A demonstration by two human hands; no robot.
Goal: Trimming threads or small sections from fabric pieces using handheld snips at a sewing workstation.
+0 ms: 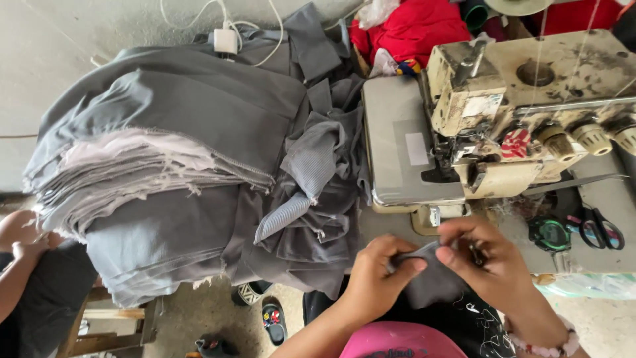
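My left hand [377, 275] and my right hand [487, 255] both pinch a small piece of grey fabric [434, 282], held close to my body just in front of the sewing machine. My right hand also seems to hold a small dark tool between its fingers; I cannot tell what it is. The worn cream sewing machine [523, 99] stands on its grey bed plate [394, 132] right above my hands. A loose heap of grey ribbed pieces [315, 179] lies just left of the machine.
A tall stack of folded grey fabric [172, 166] fills the left side. Scissors [599, 229] and a round green-rimmed item [550, 233] lie at the right. Red cloth [417, 26] sits behind the machine. Another person's arm [20, 258] is at far left. Sandals [271, 318] lie on the floor.
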